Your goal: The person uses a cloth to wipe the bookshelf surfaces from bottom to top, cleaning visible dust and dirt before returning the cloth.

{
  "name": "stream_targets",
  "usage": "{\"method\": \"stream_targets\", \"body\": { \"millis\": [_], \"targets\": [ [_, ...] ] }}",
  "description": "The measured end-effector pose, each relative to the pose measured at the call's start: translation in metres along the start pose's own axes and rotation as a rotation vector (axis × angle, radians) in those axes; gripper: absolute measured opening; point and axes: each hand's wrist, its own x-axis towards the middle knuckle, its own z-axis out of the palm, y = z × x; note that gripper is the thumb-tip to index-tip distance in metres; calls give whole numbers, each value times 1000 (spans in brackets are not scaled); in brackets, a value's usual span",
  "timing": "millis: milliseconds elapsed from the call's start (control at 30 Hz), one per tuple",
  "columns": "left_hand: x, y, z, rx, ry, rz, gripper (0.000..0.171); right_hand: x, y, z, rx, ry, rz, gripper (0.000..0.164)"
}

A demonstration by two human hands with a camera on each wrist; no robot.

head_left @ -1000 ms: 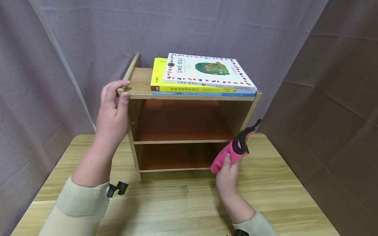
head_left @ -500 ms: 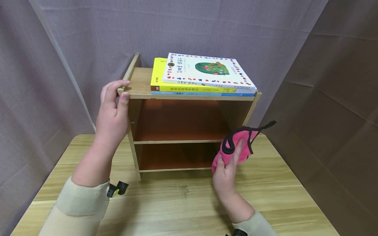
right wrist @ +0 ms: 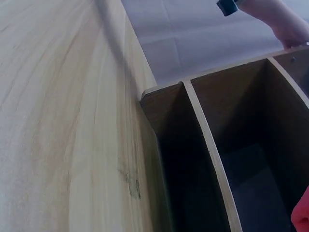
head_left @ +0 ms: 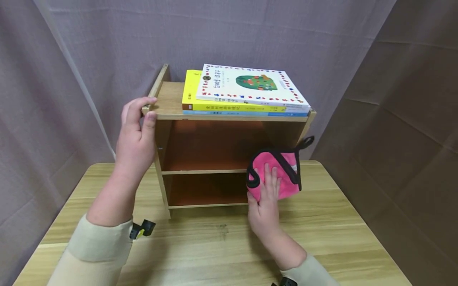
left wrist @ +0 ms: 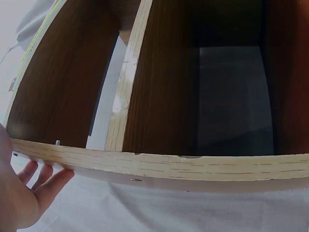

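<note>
A small wooden bookshelf [head_left: 229,171] stands on the table, its reddish-brown compartments facing me. My left hand [head_left: 137,137] grips the upper front corner of its left side panel. In the left wrist view, the fingers [left wrist: 50,186] of that hand lie along the panel's outer face. My right hand [head_left: 265,210] lies with straight, spread fingers against a folded pink cloth [head_left: 286,186] with black edging and a black loop. The cloth covers part of the shelf's right front; whether it touches the wood I cannot tell. Only a pink edge [right wrist: 301,215] enters the right wrist view.
Stacked books [head_left: 247,91] lie on the bookshelf's top board, a white one uppermost over yellow and blue ones. Wood-grain tabletop [head_left: 200,250] extends in front and to both sides. Grey curtains [head_left: 250,35] hang behind, with a brownish one at right.
My right hand has shifted a little left and turned, its fingers spreading over the cloth. The bunched cloth has opened out flatter, facing me. My left hand stays on the bookshelf.
</note>
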Motion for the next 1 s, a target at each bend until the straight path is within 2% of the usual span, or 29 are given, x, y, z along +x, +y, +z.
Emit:
{"method": "stream_targets", "body": {
  "millis": [267, 667, 1000],
  "targets": [
    [0, 1, 0, 3, -17, -16, 35, 4, -4, 4, -103, -20, -105, 60],
    [0, 1, -2, 2, -2, -12, 33, 14, -14, 1, -168, -105, -116, 62],
    [0, 2, -1, 3, -4, -20, 33, 14, -18, 8, -211, -139, -170, 58]
  ]
}}
